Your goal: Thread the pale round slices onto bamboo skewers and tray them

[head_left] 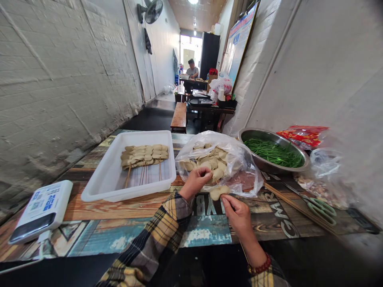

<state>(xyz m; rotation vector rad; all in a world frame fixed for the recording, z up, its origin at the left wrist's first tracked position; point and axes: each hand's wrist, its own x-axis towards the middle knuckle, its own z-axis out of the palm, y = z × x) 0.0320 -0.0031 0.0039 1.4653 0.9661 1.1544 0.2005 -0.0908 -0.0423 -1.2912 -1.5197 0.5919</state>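
Note:
My left hand (196, 180) reaches into a clear plastic bag (239, 167) of pale round slices (209, 161), its fingers pinched around one slice. My right hand (237, 213) is closed on a thin bamboo skewer that carries two slices (219, 192) just in front of the bag. A white plastic tray (104, 183) to the left holds several finished skewers (145, 157) lying side by side.
A steel bowl of green stalks (273, 153) sits at the back right beside red packets (303, 135). Loose bamboo skewers (296, 207) and green-handled scissors (321, 209) lie on the right. A white device (42, 209) rests at the left edge. A person sits far down the corridor.

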